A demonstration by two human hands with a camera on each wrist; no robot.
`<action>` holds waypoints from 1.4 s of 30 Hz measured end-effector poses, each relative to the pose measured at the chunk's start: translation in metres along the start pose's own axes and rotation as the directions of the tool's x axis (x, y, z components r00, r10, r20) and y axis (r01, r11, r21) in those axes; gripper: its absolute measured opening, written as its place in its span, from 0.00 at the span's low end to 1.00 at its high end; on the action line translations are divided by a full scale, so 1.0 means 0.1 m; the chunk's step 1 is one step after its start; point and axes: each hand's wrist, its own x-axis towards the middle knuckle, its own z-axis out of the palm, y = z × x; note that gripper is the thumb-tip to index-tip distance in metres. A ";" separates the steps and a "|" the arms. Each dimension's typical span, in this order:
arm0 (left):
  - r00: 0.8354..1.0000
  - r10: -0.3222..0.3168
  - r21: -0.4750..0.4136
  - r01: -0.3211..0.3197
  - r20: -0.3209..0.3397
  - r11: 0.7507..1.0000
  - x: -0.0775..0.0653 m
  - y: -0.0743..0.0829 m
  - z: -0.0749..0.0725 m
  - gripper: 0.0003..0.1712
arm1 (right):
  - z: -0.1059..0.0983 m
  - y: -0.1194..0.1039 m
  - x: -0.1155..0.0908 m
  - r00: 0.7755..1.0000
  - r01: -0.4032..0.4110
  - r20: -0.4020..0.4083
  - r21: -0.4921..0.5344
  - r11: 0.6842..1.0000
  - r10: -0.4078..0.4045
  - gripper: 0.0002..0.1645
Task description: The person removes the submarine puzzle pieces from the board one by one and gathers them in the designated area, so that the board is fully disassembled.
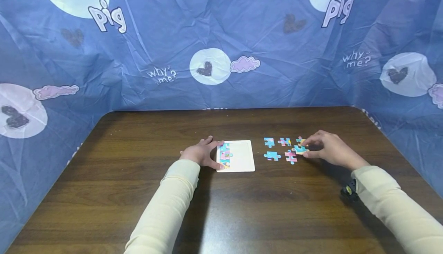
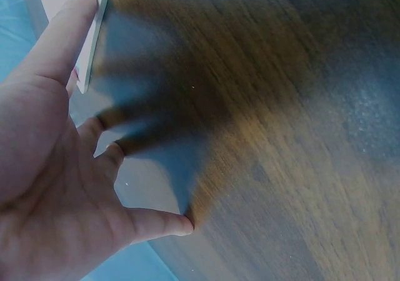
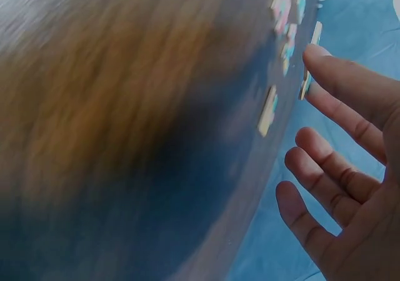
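A white square puzzle tray (image 1: 242, 157) lies on the table, with fitted puzzle pieces (image 1: 225, 154) in a column along its left side. My left hand (image 1: 202, 154) rests on the tray's left edge, thumb and index finger spread over the near and far left corners. Its other fingers stretch out away from the tray in the left wrist view. To the right, my right hand (image 1: 327, 149) pinches a blue and yellow puzzle piece (image 1: 299, 149) between thumb and fingertips. In the right wrist view that piece (image 3: 316, 34) appears edge-on, raised off the table, partly covered by the thumb.
Several loose puzzle pieces lie between the tray and my right hand, among them a blue piece (image 1: 272, 156) and a pink piece (image 1: 290, 156). The brown wooden table (image 1: 145, 142) is enclosed by a blue printed cloth (image 1: 155, 46) behind and at both sides.
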 end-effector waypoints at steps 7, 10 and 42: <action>1.000 0.009 0.009 -0.009 -0.015 1.000 0.11 -0.06 0.06 0.53 | 0.00 0.11 -0.07 1.000 -0.002 0.010 -0.022 1.000 0.002 0.17; 1.000 0.011 -0.007 -0.011 -0.005 1.000 0.02 -0.02 0.02 0.52 | 0.00 0.14 -0.10 1.000 -0.020 0.021 -0.022 1.000 0.020 0.17; 1.000 0.023 -0.021 -0.023 -0.010 1.000 -0.08 0.01 -0.03 0.51 | 0.03 0.24 -0.15 0.998 -0.023 0.058 -0.025 0.999 0.024 0.18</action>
